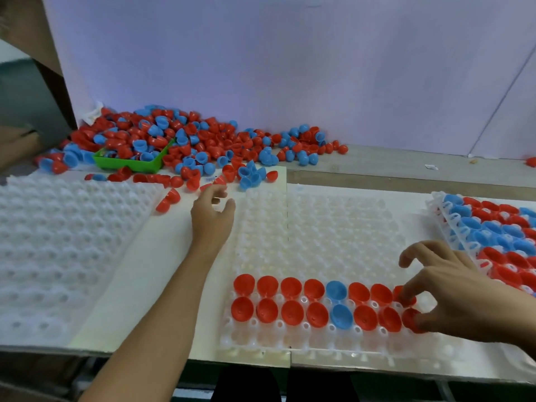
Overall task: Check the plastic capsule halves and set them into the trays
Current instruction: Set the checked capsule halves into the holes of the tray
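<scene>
Left hand (213, 211), fingers loosely spread and holding nothing, reaches toward loose halves (185, 140) at the pile's near edge. The tray (316, 227) holds two filled near rows, bare cells beyond. Right hand (452, 291) pinches a red half (410, 319) at the row's right end.

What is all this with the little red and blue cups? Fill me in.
A person is sorting plastic capsule halves into clear trays. The right hand presses red halves into the near rows of the middle tray, which holds two rows, mostly red with two blue. The left hand reaches, fingers loosely open, toward the loose pile at the back of the table, around a green bin. A filled tray sits to the right, an empty tray to the left.
</scene>
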